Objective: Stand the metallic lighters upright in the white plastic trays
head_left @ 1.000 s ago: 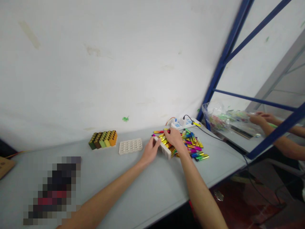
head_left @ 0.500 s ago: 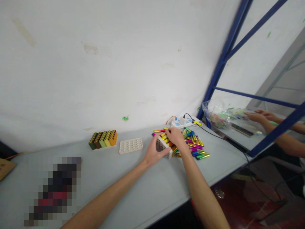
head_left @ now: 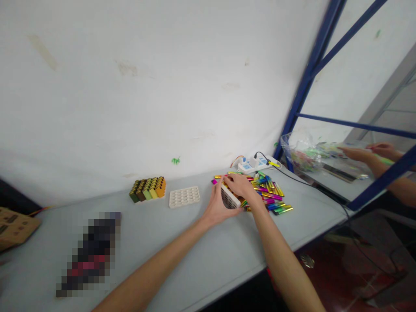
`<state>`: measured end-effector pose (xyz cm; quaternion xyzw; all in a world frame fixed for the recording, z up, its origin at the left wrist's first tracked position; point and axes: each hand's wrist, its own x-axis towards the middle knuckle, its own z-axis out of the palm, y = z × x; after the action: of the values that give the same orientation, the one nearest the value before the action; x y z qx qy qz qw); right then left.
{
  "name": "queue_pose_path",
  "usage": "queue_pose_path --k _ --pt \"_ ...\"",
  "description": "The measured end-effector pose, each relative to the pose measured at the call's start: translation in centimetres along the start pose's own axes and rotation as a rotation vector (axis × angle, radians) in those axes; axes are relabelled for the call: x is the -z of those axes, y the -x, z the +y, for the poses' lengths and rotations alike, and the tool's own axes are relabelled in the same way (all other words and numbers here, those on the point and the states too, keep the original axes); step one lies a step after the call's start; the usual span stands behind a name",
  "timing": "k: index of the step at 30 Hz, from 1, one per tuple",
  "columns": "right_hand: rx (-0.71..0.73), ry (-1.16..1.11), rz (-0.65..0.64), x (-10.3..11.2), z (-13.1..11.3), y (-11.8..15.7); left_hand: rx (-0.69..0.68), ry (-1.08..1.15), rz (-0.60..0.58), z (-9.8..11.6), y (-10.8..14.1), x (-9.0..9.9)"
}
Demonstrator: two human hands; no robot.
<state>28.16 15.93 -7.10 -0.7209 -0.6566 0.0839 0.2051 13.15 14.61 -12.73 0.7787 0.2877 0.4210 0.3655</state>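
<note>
My left hand (head_left: 217,209) grips a white perforated tray (head_left: 230,197) between thumb and fingers, holding it tilted on edge so its holes face left. My right hand (head_left: 240,185) is curled over the tray's far side, fingers bent; what it pinches is hidden. A bit of gold shows between the hand and the tray. Beneath and to the right of the hands lies a loose pile of slim, shiny tubes (head_left: 271,196) in gold, pink, blue and green. A second white tray (head_left: 184,197) with rows of round holes lies flat left of my hands.
Farther left stands a block of upright green, brown, yellow and orange pieces (head_left: 148,190). A power strip (head_left: 258,164) with cables is against the wall. A blue metal frame (head_left: 300,99) rises at right, with another person's arms (head_left: 383,158) beyond. A cardboard box (head_left: 17,227) sits far left.
The view has shifted slightly. My right hand has curled further over the tray, covering the yellow tubes that showed there. My left hand still grips the tray.
</note>
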Motion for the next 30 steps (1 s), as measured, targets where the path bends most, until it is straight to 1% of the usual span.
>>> queue_pose_path --k 4,8,11,15,19,30 --pt "0.013 -0.003 0.001 0.0 0.2 -0.2 0.004 0.021 0.000 0.2 0.0 0.1" --pt "-0.001 -0.014 0.035 0.4 0.8 -0.3 0.009 0.021 -0.009 0.3 0.1 0.3" --pt "-0.031 -0.018 0.071 0.6 1.6 -0.4 0.019 -0.009 -0.012 0.5 0.1 0.5" --pt "-0.067 -0.018 0.111 0.7 2.9 -0.7 -0.006 0.019 -0.014 1.1 0.1 0.8" --pt "-0.087 -0.007 0.161 0.7 3.9 -0.9 -0.005 -0.003 -0.010 1.5 0.1 1.0" --pt "-0.085 0.018 0.186 1.2 4.7 -0.5 -0.016 0.026 -0.001 1.4 0.1 1.0"
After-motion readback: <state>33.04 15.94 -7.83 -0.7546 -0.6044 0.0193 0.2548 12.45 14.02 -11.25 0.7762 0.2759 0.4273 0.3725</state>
